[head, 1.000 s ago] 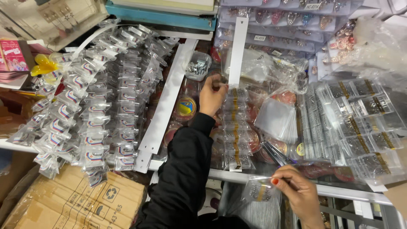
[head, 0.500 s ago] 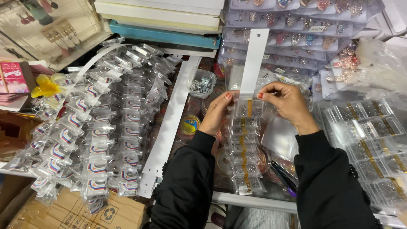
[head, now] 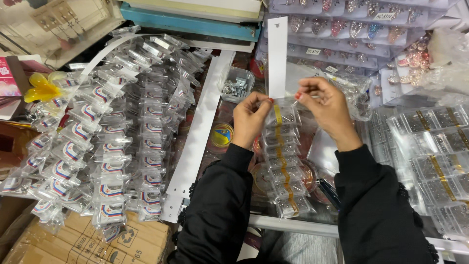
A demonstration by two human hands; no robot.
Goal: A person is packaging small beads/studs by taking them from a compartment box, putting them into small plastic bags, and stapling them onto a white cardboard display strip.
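Your left hand (head: 251, 120) and right hand (head: 326, 108) meet at the top of a hanging strip of small packets (head: 286, 161) — each hand pinches the uppermost clear bag between thumb and fingertips, fingers closed narrow on the crinkly film. The strip hangs in front of you, between your two black sleeves, above the cluttered table. Its packets are glossy, see-through plastic, overlapping like scales, with a gold band running down the middle and tiny beads showing inside. They are fixed to a stiff, flat white card strip (head: 277, 56) that rises straight up from your fingers.

To your left lies a second long white strip (head: 198, 142), bare and matte, and beyond it a broad fan of similar shiny packets (head: 105, 132) with red, white and blue labels. A small clear tub (head: 237, 84) of metal bits sits just above your left hand — corrugated cardboard boxes (head: 83, 242) lie at lower left.
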